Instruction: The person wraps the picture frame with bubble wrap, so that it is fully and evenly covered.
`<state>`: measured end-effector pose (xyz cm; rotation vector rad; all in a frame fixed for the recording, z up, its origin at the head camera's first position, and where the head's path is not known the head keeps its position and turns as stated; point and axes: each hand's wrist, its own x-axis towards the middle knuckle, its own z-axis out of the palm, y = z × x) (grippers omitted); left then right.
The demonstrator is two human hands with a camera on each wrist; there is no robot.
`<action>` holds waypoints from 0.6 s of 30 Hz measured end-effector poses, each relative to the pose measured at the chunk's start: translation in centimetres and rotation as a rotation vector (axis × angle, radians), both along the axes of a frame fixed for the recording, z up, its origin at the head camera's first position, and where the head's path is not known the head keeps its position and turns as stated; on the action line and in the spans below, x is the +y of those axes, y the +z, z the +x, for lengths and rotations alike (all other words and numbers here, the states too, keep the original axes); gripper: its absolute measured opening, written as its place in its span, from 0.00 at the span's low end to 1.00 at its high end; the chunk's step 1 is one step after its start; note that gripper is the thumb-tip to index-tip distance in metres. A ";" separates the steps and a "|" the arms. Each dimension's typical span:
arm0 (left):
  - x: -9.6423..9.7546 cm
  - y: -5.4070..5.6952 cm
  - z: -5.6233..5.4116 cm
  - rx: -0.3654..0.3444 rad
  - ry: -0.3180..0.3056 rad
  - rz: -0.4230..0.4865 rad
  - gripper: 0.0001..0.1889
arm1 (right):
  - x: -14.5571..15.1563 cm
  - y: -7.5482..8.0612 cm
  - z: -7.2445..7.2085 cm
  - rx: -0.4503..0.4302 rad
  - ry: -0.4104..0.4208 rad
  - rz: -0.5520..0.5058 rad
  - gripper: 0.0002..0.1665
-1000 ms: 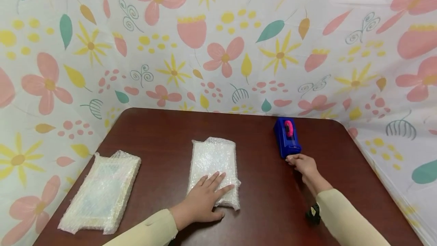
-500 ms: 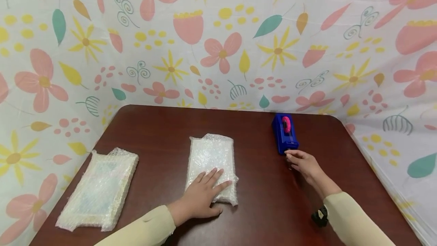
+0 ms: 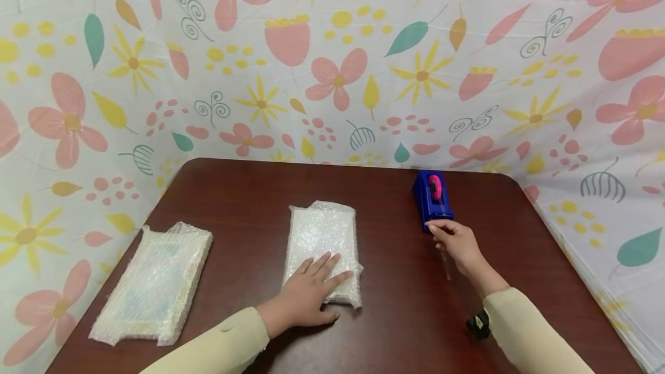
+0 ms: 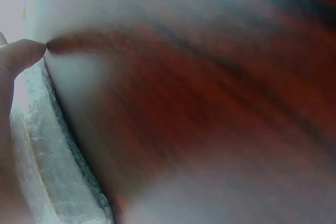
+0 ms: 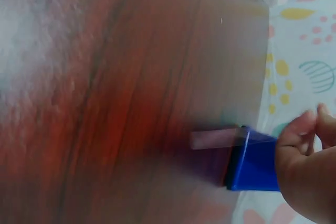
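My left hand [image 3: 306,296] rests with fingers spread on a bubble-wrapped flat package [image 3: 319,227] in the middle of the table. In the left wrist view its thumb [image 4: 23,56] reaches past the edge of that package [image 4: 58,166]. At the right, my right hand [image 3: 461,248] pinches a strip of clear tape [image 5: 212,139] at the front end of a blue tape dispenser [image 3: 427,206], which carries a pink core [image 3: 435,187]. The strip's free end trails below the hand. Whether the tape is still joined to the roll is too small to tell.
Another bubble-wrapped package [image 3: 153,287] lies at the left of the dark brown table [image 3: 239,189]. A flower-printed cloth [image 3: 337,126] encloses the table's back and sides. A dark band [image 3: 478,325] is on the right wrist.
My right hand has shifted slightly at the front of the dispenser, and a strip of tape now shows trailing below it. My left hand stays on the package. The head view has tilted a little.
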<state>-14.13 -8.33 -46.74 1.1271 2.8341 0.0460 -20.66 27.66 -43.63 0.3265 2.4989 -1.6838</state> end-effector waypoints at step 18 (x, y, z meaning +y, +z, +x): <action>-0.2 0.4 -0.4 -0.085 -0.005 0.047 0.43 | -5.8 2.4 -1.6 0.172 0.344 0.131 0.17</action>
